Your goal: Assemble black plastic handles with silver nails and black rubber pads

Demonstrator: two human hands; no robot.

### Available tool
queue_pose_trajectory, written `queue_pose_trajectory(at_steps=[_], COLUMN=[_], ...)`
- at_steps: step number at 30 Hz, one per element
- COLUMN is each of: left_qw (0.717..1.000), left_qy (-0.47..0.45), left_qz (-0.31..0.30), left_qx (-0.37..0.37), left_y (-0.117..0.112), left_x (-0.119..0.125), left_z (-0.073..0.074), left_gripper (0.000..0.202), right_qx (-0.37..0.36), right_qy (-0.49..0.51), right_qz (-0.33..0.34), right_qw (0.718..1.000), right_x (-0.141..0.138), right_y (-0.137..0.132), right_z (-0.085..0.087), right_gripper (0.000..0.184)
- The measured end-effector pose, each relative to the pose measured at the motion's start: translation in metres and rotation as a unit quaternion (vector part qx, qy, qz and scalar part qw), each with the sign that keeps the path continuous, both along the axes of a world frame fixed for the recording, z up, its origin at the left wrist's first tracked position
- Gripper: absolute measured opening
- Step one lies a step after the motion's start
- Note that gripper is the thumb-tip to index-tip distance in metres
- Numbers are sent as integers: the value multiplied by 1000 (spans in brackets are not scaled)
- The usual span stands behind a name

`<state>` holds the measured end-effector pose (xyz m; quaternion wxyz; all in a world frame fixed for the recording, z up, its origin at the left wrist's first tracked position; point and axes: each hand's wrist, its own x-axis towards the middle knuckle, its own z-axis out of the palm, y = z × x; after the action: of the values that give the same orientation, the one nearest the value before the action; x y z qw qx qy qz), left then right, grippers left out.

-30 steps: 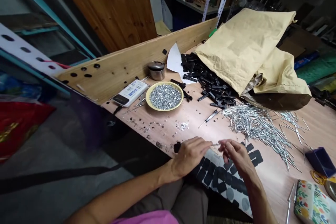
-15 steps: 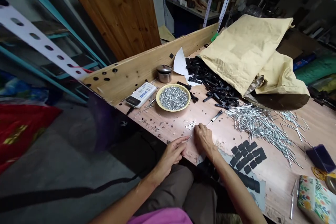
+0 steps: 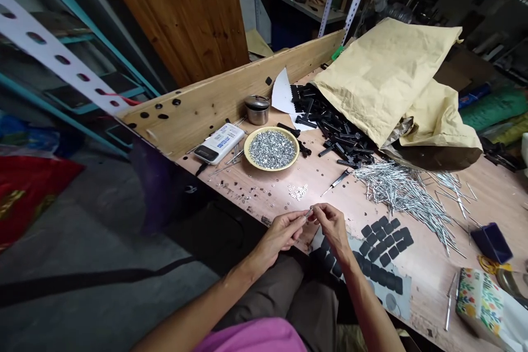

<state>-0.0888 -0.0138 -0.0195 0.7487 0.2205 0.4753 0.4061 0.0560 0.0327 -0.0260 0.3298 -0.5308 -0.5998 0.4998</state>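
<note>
Silver rod (image 3: 308,213) clamped in left hand (image 3: 281,232), tip pinched by right hand (image 3: 333,229), close to the front edge of the tabletop (image 3: 313,173), liable to drop toward the lap (image 3: 276,291) through any loose grip.

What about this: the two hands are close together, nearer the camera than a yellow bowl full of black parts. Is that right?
Only the contents are wrong: the head view shows the yellow bowl full of small silvery pieces. The left hand and right hand are close together, nearer the camera.
</note>
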Motion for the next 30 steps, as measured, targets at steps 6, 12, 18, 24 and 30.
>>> queue_pose_trajectory(at_steps=[6,12,18,24,30], left_qw=[999,997,993,912,850], left_qy=[17,22,37,271,351], left_qz=[-30,-39,-73,-44,-60], left_qx=[38,58,85,304,389], left_y=[-3,-7,-11,-20,-23], left_x=[7,7,6,10,9], left_z=[5,10,10,4,1], left_gripper=[70,71,60,31,30], right_qx=[-12,64,88,-4,42], right_qy=[49,3,-24,2,-49], right_qz=[-35,-14,41,86,107], right_qw=[998,998,995,996,992], right_x=[8,16,28,41,48], right_y=[-12,-19,-18,-19,-28], right_z=[10,14,26,34,40], right_gripper=[29,27,27,32,32])
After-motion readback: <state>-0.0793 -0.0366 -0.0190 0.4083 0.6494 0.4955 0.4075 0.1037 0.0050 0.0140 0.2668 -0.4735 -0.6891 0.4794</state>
